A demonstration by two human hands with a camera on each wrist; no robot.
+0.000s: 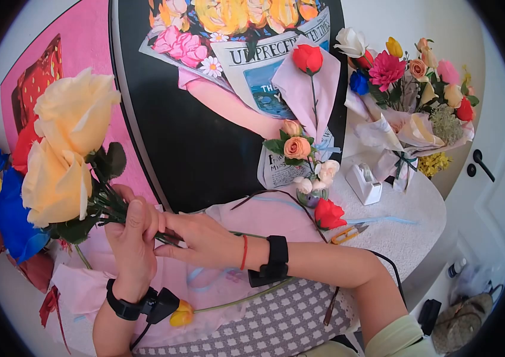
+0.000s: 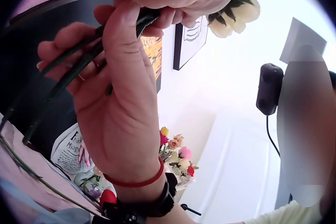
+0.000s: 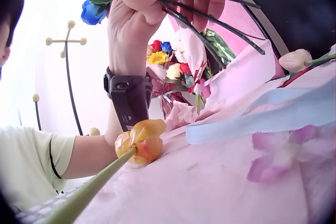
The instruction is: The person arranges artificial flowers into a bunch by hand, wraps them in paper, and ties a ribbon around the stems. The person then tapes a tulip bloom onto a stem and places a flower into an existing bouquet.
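Observation:
My left hand (image 1: 130, 247) grips a bunch of artificial roses just below the heads, at the left of the head view. Two large cream roses (image 1: 74, 116) stand out in front, with a blue rose (image 1: 19, 223) and a red one partly hidden behind them. Lower on the same bunch, my right hand (image 1: 202, 238) holds the dark green stems (image 2: 73, 71) between thumb and fingers, touching the left hand. Bare stem ends stick out past the fingers in both wrist views. Beneath the hands lies pink wrapping paper (image 1: 246, 215) on the table.
A yellow-orange tulip (image 1: 182, 313) with a long stem lies near the front. To the right are a tape dispenser (image 1: 364, 184), orange-handled scissors (image 1: 347, 235), a red rose (image 1: 328, 214) and pale blue ribbon (image 1: 392, 220). A wrapped bouquet (image 1: 410, 128) stands at the back right.

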